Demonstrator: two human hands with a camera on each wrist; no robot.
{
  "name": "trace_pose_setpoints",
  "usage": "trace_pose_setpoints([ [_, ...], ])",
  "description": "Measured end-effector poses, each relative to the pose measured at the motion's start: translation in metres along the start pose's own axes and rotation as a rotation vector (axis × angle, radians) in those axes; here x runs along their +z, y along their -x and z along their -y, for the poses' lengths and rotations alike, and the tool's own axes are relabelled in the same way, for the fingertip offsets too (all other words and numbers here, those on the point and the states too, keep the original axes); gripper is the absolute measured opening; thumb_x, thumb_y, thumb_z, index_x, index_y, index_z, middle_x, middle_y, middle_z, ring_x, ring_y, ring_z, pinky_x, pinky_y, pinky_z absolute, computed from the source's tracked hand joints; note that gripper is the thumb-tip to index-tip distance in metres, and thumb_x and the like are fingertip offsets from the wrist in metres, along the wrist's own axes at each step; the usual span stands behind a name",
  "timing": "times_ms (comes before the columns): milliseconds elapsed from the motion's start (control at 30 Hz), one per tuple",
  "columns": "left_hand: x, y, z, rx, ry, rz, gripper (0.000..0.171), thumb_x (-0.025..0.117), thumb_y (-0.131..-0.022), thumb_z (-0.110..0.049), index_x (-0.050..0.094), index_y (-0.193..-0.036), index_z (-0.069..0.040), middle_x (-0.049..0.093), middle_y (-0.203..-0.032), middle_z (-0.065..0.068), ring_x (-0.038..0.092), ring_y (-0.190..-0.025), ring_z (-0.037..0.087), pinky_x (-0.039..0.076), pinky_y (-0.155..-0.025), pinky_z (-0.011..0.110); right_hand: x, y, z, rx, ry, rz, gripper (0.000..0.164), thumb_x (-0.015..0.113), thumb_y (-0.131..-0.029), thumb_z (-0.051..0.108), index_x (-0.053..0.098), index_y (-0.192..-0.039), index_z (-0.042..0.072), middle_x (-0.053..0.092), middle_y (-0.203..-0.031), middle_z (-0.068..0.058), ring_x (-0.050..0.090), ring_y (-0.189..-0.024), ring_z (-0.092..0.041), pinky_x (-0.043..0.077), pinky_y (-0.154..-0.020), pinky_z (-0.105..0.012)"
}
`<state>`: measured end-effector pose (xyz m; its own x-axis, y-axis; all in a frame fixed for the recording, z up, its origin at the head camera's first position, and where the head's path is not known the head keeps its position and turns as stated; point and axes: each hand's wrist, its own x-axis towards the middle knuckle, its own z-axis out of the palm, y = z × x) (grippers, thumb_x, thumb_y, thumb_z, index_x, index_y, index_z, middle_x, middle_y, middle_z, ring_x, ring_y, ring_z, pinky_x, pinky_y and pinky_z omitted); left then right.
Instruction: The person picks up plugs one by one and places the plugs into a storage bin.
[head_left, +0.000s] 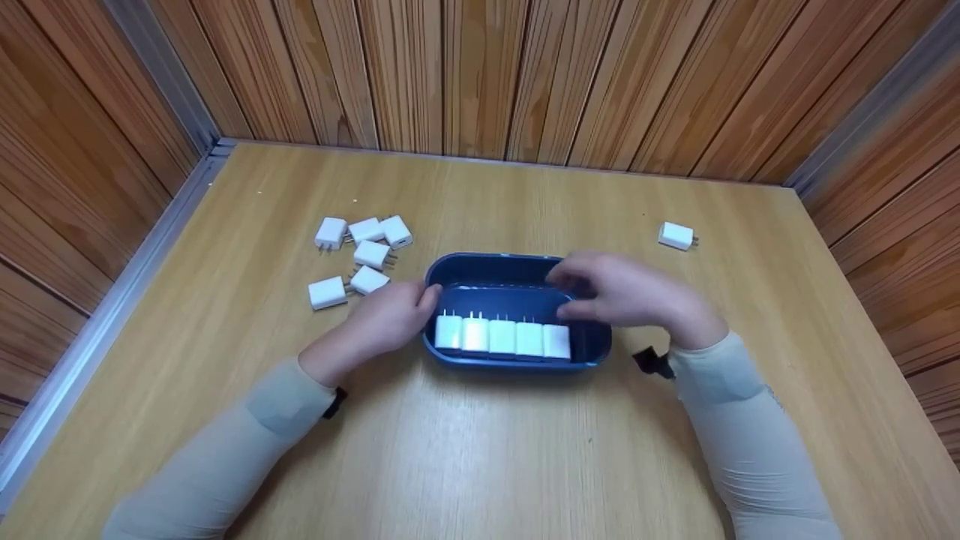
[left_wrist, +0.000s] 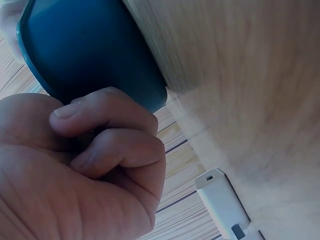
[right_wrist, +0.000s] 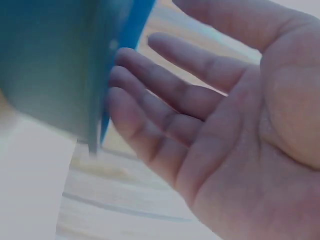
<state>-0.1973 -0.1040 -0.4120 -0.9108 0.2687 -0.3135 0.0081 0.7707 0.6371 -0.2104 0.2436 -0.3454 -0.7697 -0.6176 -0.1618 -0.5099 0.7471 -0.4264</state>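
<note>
A dark blue oblong tub (head_left: 517, 364) stands on the table with a row of several white charger plugs (head_left: 502, 337) along its near side, most with prongs pointing away. My left hand (head_left: 396, 313) grips the tub's left rim, thumb over the edge; in the left wrist view its fingers (left_wrist: 112, 112) are curled beside the blue wall. Over the tub's right end hangs my right hand (head_left: 619, 289), thumb and fingers apart with nothing between them. From the right wrist, its palm (right_wrist: 235, 135) shows bare and its fingertips lie right at the blue rim.
Several loose charger plugs (head_left: 373, 254) lie left of the tub, close beyond my left hand. A single plug (head_left: 676, 235) lies at the far right. Wood-patterned panels (head_left: 480, 75) border the table at the back and sides.
</note>
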Motion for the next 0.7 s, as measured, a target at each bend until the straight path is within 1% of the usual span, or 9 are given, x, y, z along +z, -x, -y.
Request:
trace_pose_setpoints([
  [33,0.000,0.000,0.000,0.000,-0.004,-0.003,0.050,0.041,-0.120,-0.048,0.073,-0.127,-0.011,0.066,-0.089,0.010,0.065,-0.080,0.027,0.053,-0.074,0.040,-0.004,0.001,-0.005,0.006,-0.018,-0.033,0.044,0.082,-0.104,0.024,0.071,-0.143,0.006,0.072,-0.136,-0.013,0.069,-0.124,-0.034,0.058,-0.103,-0.057],
  [133,0.001,0.000,0.001,0.000,-0.016,-0.009,0.050,0.041,-0.120,-0.048,0.074,-0.123,-0.010,0.065,-0.086,0.010,0.065,-0.077,0.027,0.051,-0.073,0.039,-0.015,0.003,-0.021,0.060,-0.054,-0.132,0.040,0.080,-0.106,0.026,0.072,-0.140,0.007,0.074,-0.132,-0.013,0.069,-0.122,-0.034,0.058,-0.099,-0.056],
  [267,0.001,0.000,0.000,-0.008,-0.015,-0.006,0.051,0.042,-0.120,-0.048,0.074,-0.125,-0.008,0.065,-0.084,0.010,0.065,-0.075,0.027,0.050,-0.071,0.038,-0.026,0.006,-0.039,0.171,-0.094,-0.237,0.041,0.076,-0.108,0.032,0.072,-0.140,0.006,0.073,-0.132,-0.017,0.066,-0.123,-0.036,0.055,-0.101,-0.059],
  [367,0.001,0.000,0.000,-0.012,-0.006,-0.004,0.051,0.042,-0.120,-0.048,0.074,-0.125,-0.009,0.066,-0.084,0.010,0.066,-0.075,0.028,0.051,-0.071,0.038,-0.031,0.007,-0.051,0.246,-0.126,-0.296,0.046,0.073,-0.110,0.036,0.069,-0.143,0.005,0.071,-0.133,-0.020,0.064,-0.123,-0.038,0.052,-0.103,-0.060],
  [600,0.001,0.000,0.002,-0.014,-0.010,-0.001,0.053,0.041,-0.120,-0.049,0.073,-0.130,-0.008,0.065,-0.085,0.010,0.066,-0.077,0.027,0.051,-0.072,0.038,-0.034,0.007,-0.083,0.406,-0.169,-0.409,0.051,0.069,-0.111,0.041,0.066,-0.145,0.003,0.066,-0.132,-0.022,0.062,-0.117,-0.038,0.052,-0.094,-0.052],
  [700,0.001,0.000,0.002,-0.004,-0.009,-0.006,0.052,0.041,-0.120,-0.049,0.074,-0.125,-0.009,0.066,-0.085,0.009,0.066,-0.076,0.027,0.051,-0.072,0.039,-0.034,0.007,-0.095,0.482,-0.174,-0.452,0.055,0.066,-0.112,0.046,0.064,-0.145,0.002,0.065,-0.130,-0.023,0.062,-0.113,-0.038,0.052,-0.090,-0.049],
])
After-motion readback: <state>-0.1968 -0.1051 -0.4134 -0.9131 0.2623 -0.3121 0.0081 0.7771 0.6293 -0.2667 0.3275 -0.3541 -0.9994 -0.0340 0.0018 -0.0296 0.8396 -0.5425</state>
